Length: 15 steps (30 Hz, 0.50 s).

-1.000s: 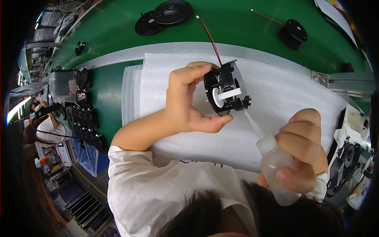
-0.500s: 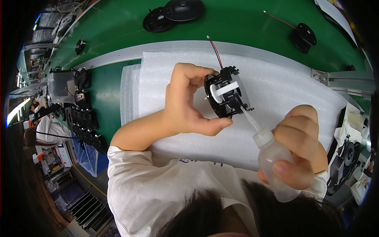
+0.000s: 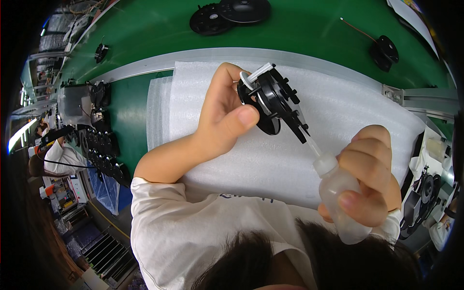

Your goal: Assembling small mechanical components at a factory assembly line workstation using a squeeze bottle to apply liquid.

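Observation:
My left hand (image 3: 224, 113) grips a black plastic mechanism (image 3: 275, 99) by its round base, thumb on the near side. A white gear with a white bar (image 3: 256, 75) sits on its upper left. My right hand (image 3: 365, 179) is closed around a translucent white squeeze bottle (image 3: 340, 200), which is tilted with its narrow nozzle (image 3: 313, 145) pointing up and left. The nozzle reaches to the lower right end of the mechanism and its tip passes behind it; whether they touch I cannot tell. Both are held above a white foam sheet (image 3: 212, 166).
Beyond a metal rail (image 3: 159, 69), black round parts (image 3: 210, 19) and a black part with a red wire (image 3: 385, 52) lie on the green bench (image 3: 299, 34). Several black parts (image 3: 104, 150) are lined up at the left. A metal bracket (image 3: 415, 96) stands at the right.
My left hand has turned the mechanism over and raised it slightly, so its white bar is now at the top and its red wire is hidden. The bottle has barely moved.

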Each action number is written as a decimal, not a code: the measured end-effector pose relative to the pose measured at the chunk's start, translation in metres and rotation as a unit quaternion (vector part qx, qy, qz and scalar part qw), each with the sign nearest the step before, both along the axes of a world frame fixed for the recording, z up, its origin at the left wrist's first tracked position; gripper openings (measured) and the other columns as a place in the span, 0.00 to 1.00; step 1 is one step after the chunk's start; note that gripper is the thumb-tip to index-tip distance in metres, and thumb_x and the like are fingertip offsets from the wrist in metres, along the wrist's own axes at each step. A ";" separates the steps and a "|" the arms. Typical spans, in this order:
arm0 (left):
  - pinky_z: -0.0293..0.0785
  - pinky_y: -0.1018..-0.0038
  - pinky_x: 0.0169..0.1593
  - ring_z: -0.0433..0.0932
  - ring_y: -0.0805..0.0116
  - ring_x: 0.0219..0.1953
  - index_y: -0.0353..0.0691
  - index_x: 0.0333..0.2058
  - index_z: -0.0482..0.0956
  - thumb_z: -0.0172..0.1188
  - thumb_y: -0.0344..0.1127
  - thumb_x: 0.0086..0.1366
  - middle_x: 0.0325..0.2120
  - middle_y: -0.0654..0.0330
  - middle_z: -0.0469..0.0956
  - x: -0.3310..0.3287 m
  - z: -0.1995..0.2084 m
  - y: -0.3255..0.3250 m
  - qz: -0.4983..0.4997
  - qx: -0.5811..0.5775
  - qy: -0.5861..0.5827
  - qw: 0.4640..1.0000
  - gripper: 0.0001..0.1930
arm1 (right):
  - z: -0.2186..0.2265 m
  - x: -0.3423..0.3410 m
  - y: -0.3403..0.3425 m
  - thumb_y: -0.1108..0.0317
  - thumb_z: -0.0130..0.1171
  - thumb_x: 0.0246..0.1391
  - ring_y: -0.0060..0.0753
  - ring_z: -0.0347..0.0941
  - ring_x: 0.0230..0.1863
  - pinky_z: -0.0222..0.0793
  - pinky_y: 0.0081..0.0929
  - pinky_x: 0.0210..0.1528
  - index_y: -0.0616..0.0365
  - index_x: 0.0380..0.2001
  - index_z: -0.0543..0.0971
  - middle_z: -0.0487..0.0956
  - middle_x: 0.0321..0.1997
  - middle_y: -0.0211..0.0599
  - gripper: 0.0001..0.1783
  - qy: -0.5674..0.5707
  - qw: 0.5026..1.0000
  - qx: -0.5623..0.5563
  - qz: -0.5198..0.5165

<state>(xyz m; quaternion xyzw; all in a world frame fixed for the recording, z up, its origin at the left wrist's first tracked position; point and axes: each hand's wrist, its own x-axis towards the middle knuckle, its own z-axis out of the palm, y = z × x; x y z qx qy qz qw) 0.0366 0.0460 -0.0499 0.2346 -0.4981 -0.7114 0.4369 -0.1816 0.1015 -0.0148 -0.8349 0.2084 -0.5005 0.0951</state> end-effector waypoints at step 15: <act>0.64 0.81 0.33 0.66 0.77 0.30 0.36 0.45 0.56 0.60 0.46 0.50 0.29 0.61 0.68 0.020 0.011 -0.057 0.304 -0.185 -0.110 0.928 0.30 | -0.023 0.003 -0.019 0.47 0.57 0.40 0.24 0.64 0.25 0.57 0.16 0.24 0.59 0.37 0.65 0.67 0.28 0.33 0.29 -0.332 0.825 0.452 0.074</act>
